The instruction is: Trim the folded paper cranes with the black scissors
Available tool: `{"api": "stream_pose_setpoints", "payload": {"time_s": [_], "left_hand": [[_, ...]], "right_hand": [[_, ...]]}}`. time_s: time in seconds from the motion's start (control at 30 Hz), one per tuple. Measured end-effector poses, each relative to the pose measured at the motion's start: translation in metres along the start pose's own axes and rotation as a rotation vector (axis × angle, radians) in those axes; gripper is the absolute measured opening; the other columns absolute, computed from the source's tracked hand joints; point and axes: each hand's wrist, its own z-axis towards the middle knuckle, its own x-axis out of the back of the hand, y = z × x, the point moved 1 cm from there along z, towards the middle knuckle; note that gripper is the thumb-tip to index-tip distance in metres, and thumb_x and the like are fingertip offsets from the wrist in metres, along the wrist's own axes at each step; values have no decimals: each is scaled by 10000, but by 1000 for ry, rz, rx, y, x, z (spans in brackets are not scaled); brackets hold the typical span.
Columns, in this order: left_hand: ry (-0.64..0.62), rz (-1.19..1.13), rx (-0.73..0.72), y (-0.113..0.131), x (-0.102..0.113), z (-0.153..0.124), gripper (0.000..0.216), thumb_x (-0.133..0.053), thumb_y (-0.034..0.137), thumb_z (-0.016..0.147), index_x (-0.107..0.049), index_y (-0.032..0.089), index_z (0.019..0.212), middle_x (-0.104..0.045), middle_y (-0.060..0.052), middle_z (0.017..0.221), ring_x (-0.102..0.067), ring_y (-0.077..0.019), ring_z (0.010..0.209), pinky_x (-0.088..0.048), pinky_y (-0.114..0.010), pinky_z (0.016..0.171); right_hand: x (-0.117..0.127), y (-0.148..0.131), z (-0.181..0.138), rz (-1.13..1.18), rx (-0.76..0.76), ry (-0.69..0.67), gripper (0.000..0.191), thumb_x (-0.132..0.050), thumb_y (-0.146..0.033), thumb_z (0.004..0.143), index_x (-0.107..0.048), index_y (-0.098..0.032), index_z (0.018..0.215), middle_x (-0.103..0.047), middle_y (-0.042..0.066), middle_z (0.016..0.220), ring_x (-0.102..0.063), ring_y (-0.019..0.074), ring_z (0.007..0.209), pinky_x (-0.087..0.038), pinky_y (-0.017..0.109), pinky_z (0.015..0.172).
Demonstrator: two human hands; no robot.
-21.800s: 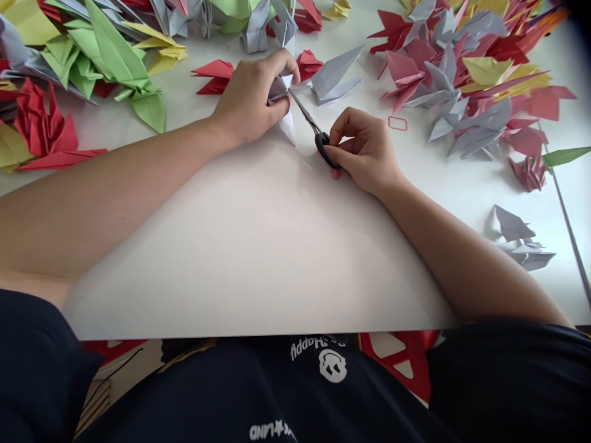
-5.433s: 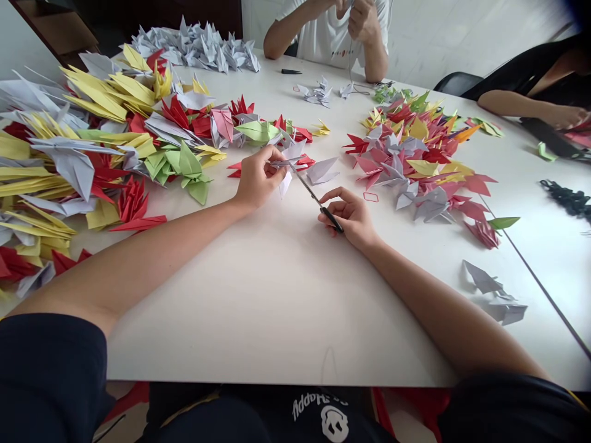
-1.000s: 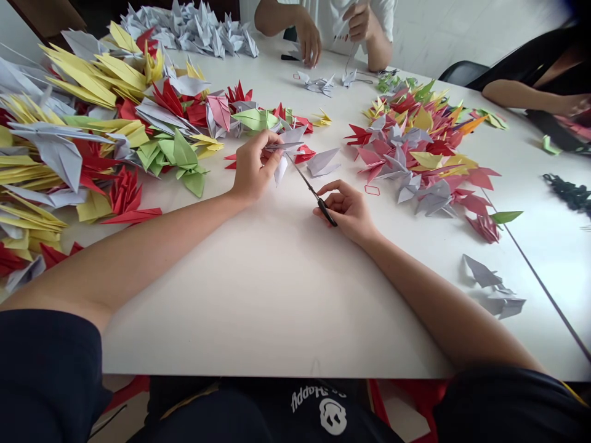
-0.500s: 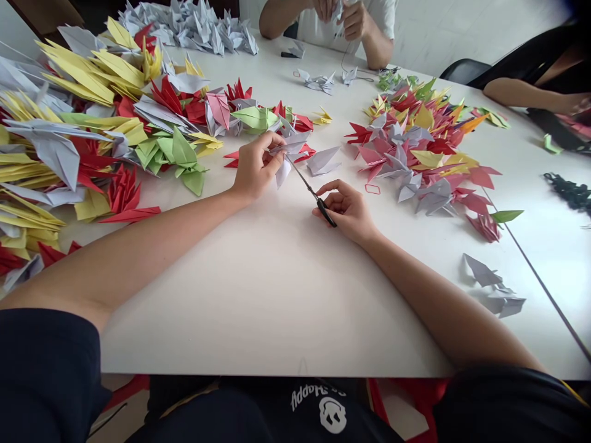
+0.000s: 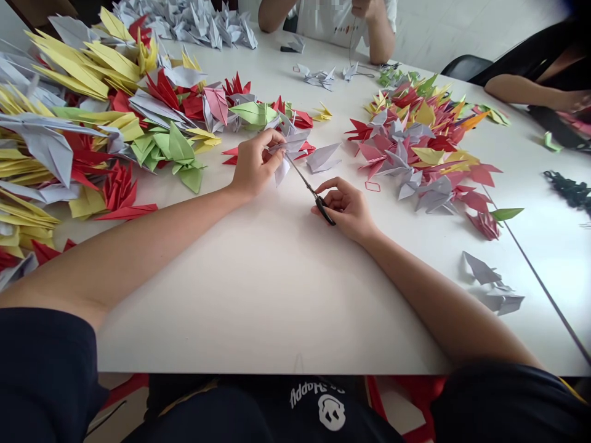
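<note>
My left hand (image 5: 257,161) pinches a white folded paper crane (image 5: 292,144) above the middle of the table. In my right hand (image 5: 348,209) are black-handled scissors (image 5: 324,209), fingers closed around the handle. Their thin metal blades point up and left, and the tips meet the crane's paper beside my left fingertips. Whether the blades are apart cannot be made out. Just to the right of the held crane, a loose white folded paper (image 5: 323,158) lies on the table.
A heap of yellow, red, white and green folded papers (image 5: 87,74) covers the left side. Mixed-colour cranes (image 5: 425,141) pile up at the right, white ones (image 5: 203,24) at the back. A red paper clip (image 5: 372,186) lies between. Two people sit across and to the right.
My hands and the scissors keep nearly the same pose against the crane. The view has shifted slightly, and one hand of the person opposite has moved up.
</note>
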Motion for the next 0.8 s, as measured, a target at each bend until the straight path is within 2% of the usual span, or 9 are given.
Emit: {"api": "stream_pose_setpoints", "payload": {"time_s": [0.23, 0.57, 0.8], "left_hand": [[-49, 14, 3, -4, -2, 2, 229, -576, 463, 923, -628, 240, 915, -626, -24, 767, -625, -177, 732, -518, -288, 645], [-105, 21, -13, -10, -6, 0, 281, -519, 467, 953, -648, 227, 890, -564, -12, 624, -620, -181, 635, -522, -300, 647], [-183, 78, 144, 6, -2, -2, 301, -470, 457, 970, -631, 205, 934, -571, -15, 652, -645, -170, 634, -509, -260, 610]], "right_hand": [[0, 1, 0, -19, 1, 6, 374, -802, -389, 712, -586, -220, 967, -546, -64, 602, -480, 87, 471, -390, 226, 470], [1, 0, -1, -33, 12, 3, 346, -784, -359, 721, -589, -214, 967, -545, -63, 593, -486, 88, 466, -396, 225, 474], [0, -1, -1, -31, 20, 2, 321, -761, -326, 727, -584, -208, 968, -541, -69, 585, -487, 83, 466, -400, 214, 478]]}}
